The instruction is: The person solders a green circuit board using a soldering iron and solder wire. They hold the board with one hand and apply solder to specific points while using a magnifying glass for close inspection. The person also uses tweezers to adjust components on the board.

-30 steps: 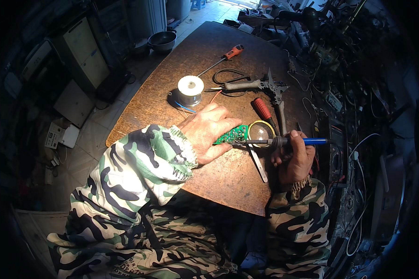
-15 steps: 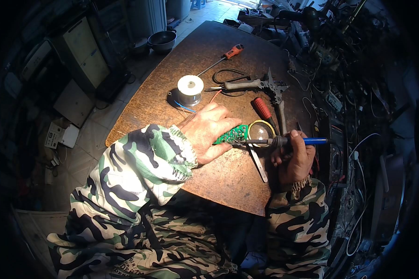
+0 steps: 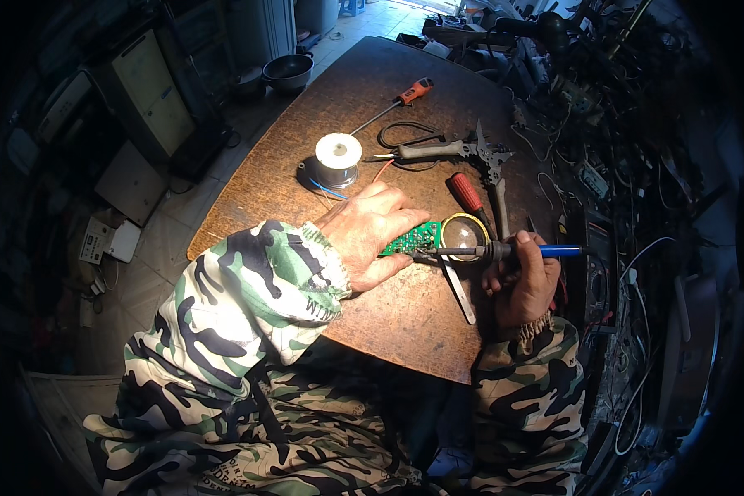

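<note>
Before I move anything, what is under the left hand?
Under the left hand, part of a green circuit board shows between thumb and index finger. How far it runs beneath the palm, and anything else there, is covered and cannot be seen.

Part of the green board (image 3: 413, 238) is covered by the left hand (image 3: 376, 227), and its bits are too small to be told apart. The tip of the soldering iron (image 3: 500, 251) cannot be made out, so whether the board is touched cannot be told. Part of the iron's handle is hidden by the right hand (image 3: 531, 283). The orange screwdriver's (image 3: 415, 92) far end is hidden behind the spool (image 3: 337, 164).
</note>
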`<state>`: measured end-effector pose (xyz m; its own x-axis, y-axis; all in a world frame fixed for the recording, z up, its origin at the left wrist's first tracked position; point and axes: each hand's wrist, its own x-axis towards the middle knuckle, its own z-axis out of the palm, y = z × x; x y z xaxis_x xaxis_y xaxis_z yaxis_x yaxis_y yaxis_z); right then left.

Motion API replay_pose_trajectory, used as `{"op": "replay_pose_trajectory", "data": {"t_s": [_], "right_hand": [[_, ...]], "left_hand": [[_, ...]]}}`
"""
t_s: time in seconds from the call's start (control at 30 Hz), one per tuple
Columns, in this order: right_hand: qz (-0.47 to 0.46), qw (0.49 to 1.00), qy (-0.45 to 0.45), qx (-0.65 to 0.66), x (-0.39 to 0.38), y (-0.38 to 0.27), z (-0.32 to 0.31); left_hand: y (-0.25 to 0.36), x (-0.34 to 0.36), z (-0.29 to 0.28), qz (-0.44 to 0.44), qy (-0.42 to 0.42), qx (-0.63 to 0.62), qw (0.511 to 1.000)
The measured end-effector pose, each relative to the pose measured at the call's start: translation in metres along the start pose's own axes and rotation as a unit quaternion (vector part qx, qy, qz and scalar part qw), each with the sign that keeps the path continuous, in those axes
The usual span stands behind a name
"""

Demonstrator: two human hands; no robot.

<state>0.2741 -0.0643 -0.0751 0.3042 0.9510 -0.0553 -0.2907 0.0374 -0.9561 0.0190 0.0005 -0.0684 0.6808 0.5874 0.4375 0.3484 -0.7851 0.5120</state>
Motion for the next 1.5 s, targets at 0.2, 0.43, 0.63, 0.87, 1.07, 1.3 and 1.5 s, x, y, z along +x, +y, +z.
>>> {"op": "replay_pose_trajectory", "data": {"t_s": [0.2, 0.43, 0.63, 0.87, 1.07, 1.3, 1.5], "right_hand": [[-0.001, 1.000, 0.005, 0.002, -0.001, -0.001, 0.003], [-0.004, 1.000, 0.002, 0.004, -0.001, 0.000, 0.003], [-0.001, 1.000, 0.007, 0.007, -0.002, -0.002, 0.004], [0.041, 0.995, 0.055, 0.067, -0.001, -0.005, 0.004], [0.020, 0.996, 0.047, 0.069, 0.001, -0.004, 0.002], [-0.025, 0.997, 0.037, 0.063, 0.000, -0.005, 0.001], [-0.070, 0.996, 0.039, 0.029, -0.002, -0.005, 0.001]], "left_hand": [[0.000, 0.000, -0.001, -0.009, -0.011, 0.001, 1.000], [0.002, 0.000, -0.001, -0.025, -0.022, -0.002, 0.999], [0.002, -0.001, -0.001, -0.027, -0.024, -0.003, 0.999], [0.001, -0.003, 0.001, -0.006, 0.001, 0.010, 1.000], [0.002, -0.004, 0.000, -0.030, 0.022, -0.019, 0.999], [0.001, -0.003, -0.001, -0.074, 0.016, -0.006, 0.997], [0.009, 0.008, -0.004, -0.133, 0.001, -0.002, 0.991]]}}
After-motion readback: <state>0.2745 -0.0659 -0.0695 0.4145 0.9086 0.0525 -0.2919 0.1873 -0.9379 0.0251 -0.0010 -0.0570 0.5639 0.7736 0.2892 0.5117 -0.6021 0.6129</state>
